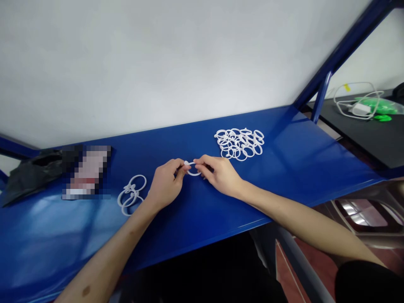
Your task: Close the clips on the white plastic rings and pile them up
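Note:
Between my two hands is a white plastic ring, held just above the blue shelf. My left hand pinches its left side, where a small knob shows. Thumb and fingers of my right hand close on the ring's right side. To the left of my left wrist lies a small group of white rings with knobs, partly overlapping. Beyond my right hand, a larger flat pile of similar white rings rests on the shelf.
The blue metal shelf runs along a pale wall. A black plastic bag and a blurred-out flat item lie at the left. Blue frame posts stand at the right, beside a dark surface with a white cable and charger.

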`<state>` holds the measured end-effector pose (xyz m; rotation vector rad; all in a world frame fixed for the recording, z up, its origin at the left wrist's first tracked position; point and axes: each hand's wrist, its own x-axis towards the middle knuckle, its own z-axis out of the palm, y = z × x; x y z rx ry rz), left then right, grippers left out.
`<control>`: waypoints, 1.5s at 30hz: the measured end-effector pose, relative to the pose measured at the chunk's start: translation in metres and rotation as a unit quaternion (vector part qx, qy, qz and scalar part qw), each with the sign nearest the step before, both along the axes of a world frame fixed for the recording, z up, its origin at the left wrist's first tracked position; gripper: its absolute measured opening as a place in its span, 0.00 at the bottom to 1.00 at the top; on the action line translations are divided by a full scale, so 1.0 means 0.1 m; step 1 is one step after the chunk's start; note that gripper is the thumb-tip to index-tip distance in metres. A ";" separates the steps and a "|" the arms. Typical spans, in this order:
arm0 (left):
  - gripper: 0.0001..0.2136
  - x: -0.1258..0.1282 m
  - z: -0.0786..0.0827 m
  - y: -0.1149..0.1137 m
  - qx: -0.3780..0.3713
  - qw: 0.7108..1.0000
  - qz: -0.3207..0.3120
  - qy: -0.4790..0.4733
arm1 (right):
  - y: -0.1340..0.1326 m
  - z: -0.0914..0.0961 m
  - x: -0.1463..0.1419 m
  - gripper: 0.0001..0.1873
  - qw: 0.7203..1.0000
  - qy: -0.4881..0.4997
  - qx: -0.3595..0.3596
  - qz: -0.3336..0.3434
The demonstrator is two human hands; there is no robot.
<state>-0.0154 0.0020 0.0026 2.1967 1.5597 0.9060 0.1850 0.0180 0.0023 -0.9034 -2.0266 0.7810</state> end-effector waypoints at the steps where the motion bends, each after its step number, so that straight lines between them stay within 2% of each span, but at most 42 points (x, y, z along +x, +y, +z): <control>1: 0.12 -0.01 -0.02 0.00 0.005 1.000 -0.008 0.006 | 0.00 -0.01 0.01 0.08 1.000 -0.010 0.005 0.008; 7: 0.14 -0.04 -0.04 0.07 -0.012 0.998 -0.047 0.040 | 0.04 -0.02 0.03 0.07 0.998 -0.046 0.035 0.015; 9: 0.14 -0.10 0.00 0.10 -0.025 0.996 -0.053 0.062 | 0.10 0.06 0.07 0.08 0.996 -0.047 0.071 -0.010; 11: 0.15 -0.21 0.07 0.13 -0.040 0.994 -0.045 0.092 | 0.18 0.16 0.20 0.08 0.991 -0.042 0.113 -0.066; 14: 0.16 -0.46 0.20 0.17 -0.069 0.988 -0.030 0.132 | 0.33 0.28 0.61 0.08 0.972 -0.039 0.138 -0.184; 16: 0.17 -0.63 0.28 0.18 -0.097 0.984 -0.040 0.146 | 0.43 0.27 1.00 0.09 0.960 -0.054 0.119 -0.249; 18: 0.19 -0.76 0.35 0.18 -0.155 0.973 -0.074 0.151 | 0.49 0.19 1.40 0.11 0.945 -0.069 0.077 -0.309; 21: 0.22 -0.86 0.42 0.15 -0.226 0.954 -0.100 0.170 | 0.52 0.03 1.85 0.09 0.929 -0.115 0.001 -0.351; 23: 0.20 -0.87 0.42 0.15 -0.248 0.946 -0.106 0.179 | 0.51 -0.05 1.99 0.10 0.927 -0.122 -0.033 -0.354; 27: 0.13 -0.82 0.34 0.19 -0.244 0.945 -0.113 0.184 | 0.49 -0.12 1.98 0.12 0.931 -0.131 -0.040 -0.339; 30: 0.12 -0.77 0.29 0.23 -0.229 0.950 -0.102 0.185 | 0.50 -0.12 1.91 0.11 0.930 -0.148 -0.025 -0.335; 39: 0.11 -0.62 0.22 0.20 -0.181 0.971 -0.019 0.153 | 0.51 -0.14 1.93 0.11 0.919 -0.149 0.005 -0.366; 42: 0.09 -0.52 0.21 0.19 -0.152 0.981 -0.005 0.122 | 0.48 -0.10 1.90 0.12 0.905 -0.150 0.072 -0.391; 45: 0.09 -0.39 0.20 0.17 -0.126 0.989 0.004 0.077 | 0.41 0.05 1.68 0.12 0.898 -0.150 0.166 -0.379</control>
